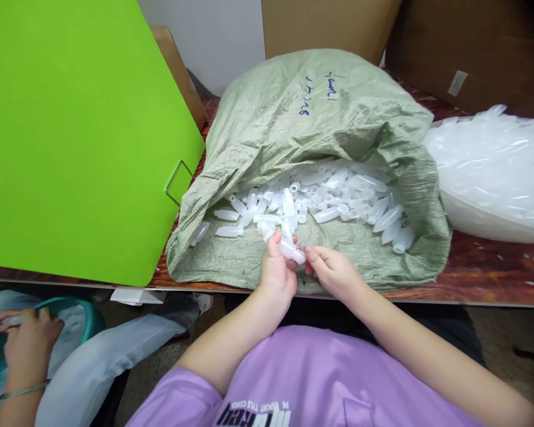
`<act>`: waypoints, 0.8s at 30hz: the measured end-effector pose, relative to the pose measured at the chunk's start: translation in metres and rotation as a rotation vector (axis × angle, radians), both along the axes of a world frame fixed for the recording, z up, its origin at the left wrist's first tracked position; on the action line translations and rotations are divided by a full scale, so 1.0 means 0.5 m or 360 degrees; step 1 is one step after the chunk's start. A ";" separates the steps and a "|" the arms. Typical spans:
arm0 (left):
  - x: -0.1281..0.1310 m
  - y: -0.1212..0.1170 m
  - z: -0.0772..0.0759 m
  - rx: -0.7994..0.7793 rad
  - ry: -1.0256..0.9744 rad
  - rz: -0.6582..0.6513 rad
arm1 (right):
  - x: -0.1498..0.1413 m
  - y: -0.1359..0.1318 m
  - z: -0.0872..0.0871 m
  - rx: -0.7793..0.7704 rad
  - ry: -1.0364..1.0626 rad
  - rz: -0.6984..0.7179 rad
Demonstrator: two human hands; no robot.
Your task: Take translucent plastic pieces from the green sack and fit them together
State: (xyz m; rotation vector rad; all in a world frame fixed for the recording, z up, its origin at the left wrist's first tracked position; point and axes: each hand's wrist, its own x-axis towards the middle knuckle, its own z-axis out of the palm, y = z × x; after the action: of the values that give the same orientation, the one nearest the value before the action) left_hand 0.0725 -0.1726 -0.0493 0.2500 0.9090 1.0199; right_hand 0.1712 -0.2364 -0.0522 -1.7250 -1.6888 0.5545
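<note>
A green woven sack (320, 112) lies open on the wooden table, with several small translucent plastic bottles (333, 198) spilling out of its mouth. My left hand (276, 270) is closed round a few of these bottles at the sack's front edge. One small bottle (292, 250) sticks out to the right between my hands. My right hand (333, 271) pinches at the end of that bottle with its fingertips.
A bright green board (71, 130) with a wire clip stands on the left. A clear plastic bag (493, 172) of more parts lies on the right. Cardboard boxes (467, 47) stand behind. At lower left another person's hand (29, 341) works over a teal basin.
</note>
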 end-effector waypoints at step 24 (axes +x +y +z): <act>0.001 -0.010 0.006 0.0054 0.0088 0.0094 | -0.016 0.001 -0.011 0.0823 -0.0796 -0.0002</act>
State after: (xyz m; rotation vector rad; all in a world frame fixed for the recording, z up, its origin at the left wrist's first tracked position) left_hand 0.0728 -0.1777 -0.0464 0.2826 0.9542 1.0881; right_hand 0.1634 -0.2357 -0.0575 -1.5439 -1.9404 -0.3332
